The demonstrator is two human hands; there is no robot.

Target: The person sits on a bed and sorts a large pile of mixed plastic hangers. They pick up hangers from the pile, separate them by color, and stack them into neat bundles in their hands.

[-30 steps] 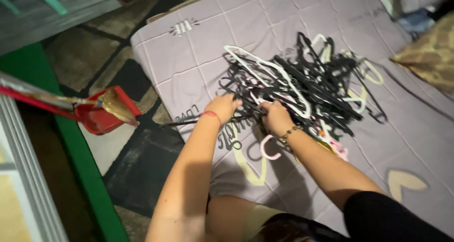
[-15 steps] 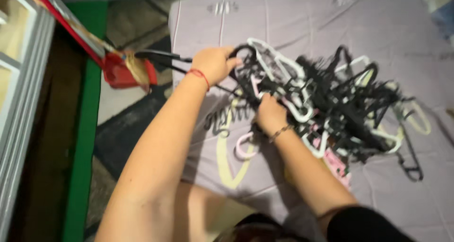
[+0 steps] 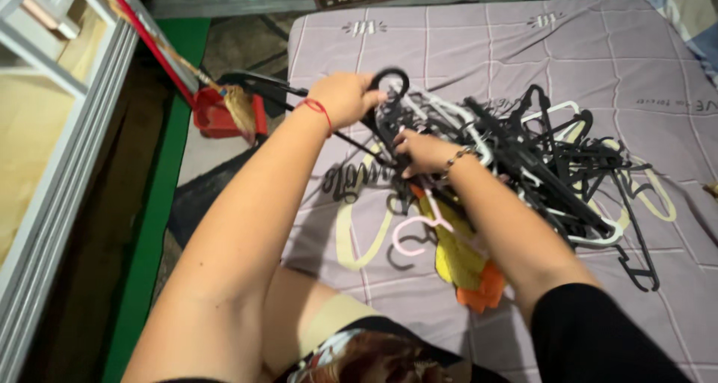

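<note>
A tangled pile of plastic hangers (image 3: 546,170), mostly black with some white and cream ones, lies on a lilac bedsheet (image 3: 479,46). My left hand (image 3: 342,97) is raised above the sheet's left side, closed around a black hanger (image 3: 288,91) whose hook curls up by my fingers. My right hand (image 3: 422,151), a bead bracelet at its wrist, grips into the near left edge of the pile. A pink hanger (image 3: 411,230) lies loose below my right forearm, next to yellow and orange cloth (image 3: 467,267).
A red dustpan (image 3: 221,117) and a broom with a red handle (image 3: 153,43) lean on the floor left of the mattress. A green strip (image 3: 153,226) and a white metal frame (image 3: 52,181) run along the far left. A patterned pillow (image 3: 695,16) sits top right.
My left hand has lifted the black hanger up and away from the pile. The view swung left, and yellow and orange cloth now shows under my right arm.
</note>
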